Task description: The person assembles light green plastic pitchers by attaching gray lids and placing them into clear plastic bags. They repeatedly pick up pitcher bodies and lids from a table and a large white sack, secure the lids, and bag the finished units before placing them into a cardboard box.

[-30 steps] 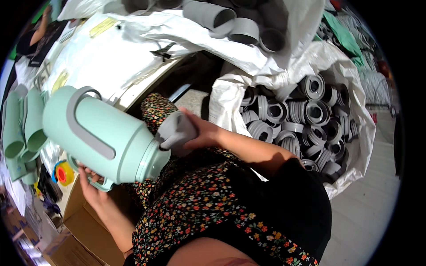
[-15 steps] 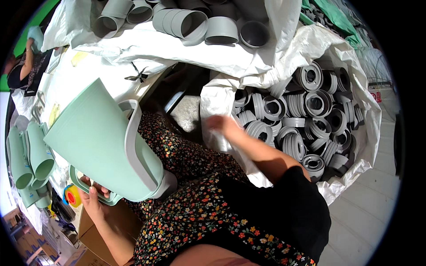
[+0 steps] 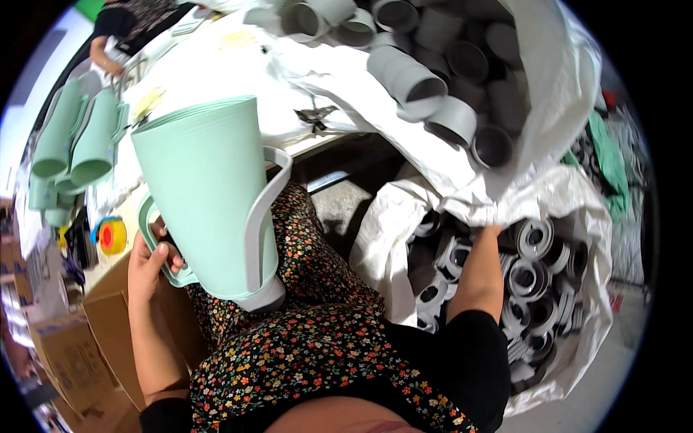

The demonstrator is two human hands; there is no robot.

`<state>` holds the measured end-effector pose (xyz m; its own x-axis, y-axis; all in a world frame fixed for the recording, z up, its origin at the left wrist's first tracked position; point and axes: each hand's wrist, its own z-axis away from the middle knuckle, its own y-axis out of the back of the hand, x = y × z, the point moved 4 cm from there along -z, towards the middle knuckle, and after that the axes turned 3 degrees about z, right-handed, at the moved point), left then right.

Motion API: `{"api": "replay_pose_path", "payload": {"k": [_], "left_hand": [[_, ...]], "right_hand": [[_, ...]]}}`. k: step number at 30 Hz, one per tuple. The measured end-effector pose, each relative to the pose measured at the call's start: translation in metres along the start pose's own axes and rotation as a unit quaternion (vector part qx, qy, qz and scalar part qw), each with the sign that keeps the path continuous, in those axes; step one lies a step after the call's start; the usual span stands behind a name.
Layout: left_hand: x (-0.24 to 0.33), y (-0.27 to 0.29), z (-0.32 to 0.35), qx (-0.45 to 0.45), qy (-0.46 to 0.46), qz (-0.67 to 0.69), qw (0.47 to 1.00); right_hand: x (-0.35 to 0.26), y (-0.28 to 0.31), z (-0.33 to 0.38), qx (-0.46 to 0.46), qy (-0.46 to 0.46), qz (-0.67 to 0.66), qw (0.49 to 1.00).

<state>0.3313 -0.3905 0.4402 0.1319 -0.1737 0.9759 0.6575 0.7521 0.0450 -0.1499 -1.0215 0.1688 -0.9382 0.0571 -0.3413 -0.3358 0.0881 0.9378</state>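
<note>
A large mint-green tumbler (image 3: 206, 195) leans slightly over my lap, its wide mouth up and a grey cap at its narrow bottom. Along its right side runs a grey handle strip (image 3: 265, 209). My left hand (image 3: 155, 263) is closed around the green handle (image 3: 148, 227) on the other side. My right arm reaches over a white sack (image 3: 382, 245) of grey and black ring-shaped parts (image 3: 530, 278). At the sack's far rim, my right hand (image 3: 488, 232) shows only in part. The white sheeting there hides its fingers, and whatever they touch.
Grey cylindrical cups (image 3: 455, 119) fill another white sack beyond. More mint-green tumblers (image 3: 94, 155) lie at the left, near a yellow-and-red tape roll (image 3: 112, 236). Cardboard boxes (image 3: 105, 307) stand at lower left. Another person's hand (image 3: 112, 68) shows at upper left.
The view has shifted, and the tumbler in my left hand stands more upright. My right hand has moved from the ring sack's near-left edge to its far rim.
</note>
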Motion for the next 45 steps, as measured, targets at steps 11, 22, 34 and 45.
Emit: {"api": "replay_pose_path", "payload": {"k": [11, 22, 34, 45], "left_hand": [[-0.033, 0.003, 0.005, -0.068, 0.025, 0.007, 0.997], [-0.043, -0.050, -0.005, -0.096, 0.018, -0.081, 0.992], [-0.012, -0.079, 0.019, -0.167, -0.083, -0.154, 0.970], [0.000, -0.097, 0.037, -0.180, -0.118, -0.236, 0.948]], "right_hand": [[0.077, 0.077, 0.207, -0.281, -0.282, -0.370, 0.839], [-0.026, 0.096, 0.215, -0.163, 0.148, 0.242, 0.945], [-0.154, 0.153, 0.233, -0.329, 0.176, -0.180, 0.910], [-0.325, 0.228, 0.272, -0.119, 0.533, -0.294, 0.784]]}}
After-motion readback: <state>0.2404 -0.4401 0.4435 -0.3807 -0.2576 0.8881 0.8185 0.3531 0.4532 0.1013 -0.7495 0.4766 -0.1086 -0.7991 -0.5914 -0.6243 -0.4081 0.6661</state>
